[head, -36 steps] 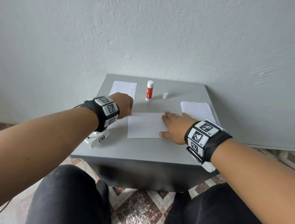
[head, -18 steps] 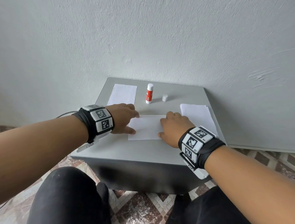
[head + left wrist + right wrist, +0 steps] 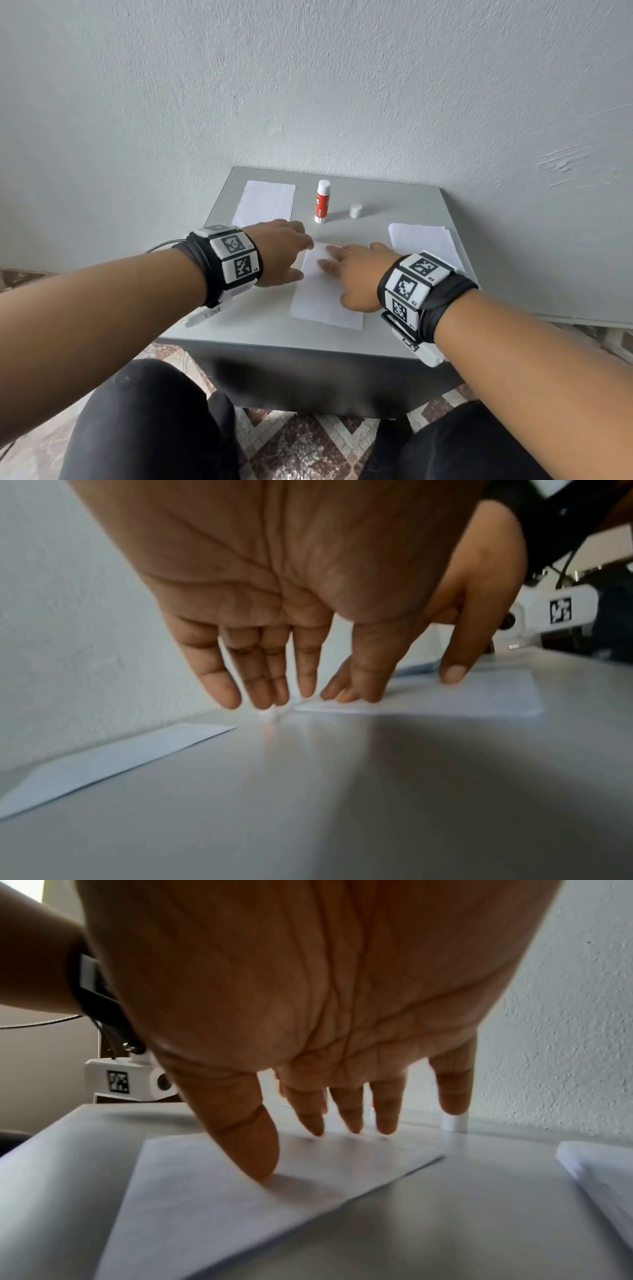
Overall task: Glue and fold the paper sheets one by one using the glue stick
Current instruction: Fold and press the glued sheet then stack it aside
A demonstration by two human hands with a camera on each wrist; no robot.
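A white folded paper sheet lies in the middle of the grey table, its long side running away from me. My right hand lies flat on it with straight fingers, thumb tip pressing the paper. My left hand is at the sheet's far left corner, fingers straight, fingertips down at the paper's edge. The red and white glue stick stands uncapped at the back, with its white cap beside it.
A folded white sheet lies at the back left of the table. A stack of white sheets lies at the right. A grey wall rises right behind the table. My knees are below the front edge.
My left hand has come down and to the right onto the sheet's left edge. The right hand slid left over the paper, and the sheet has turned its long side toward me.
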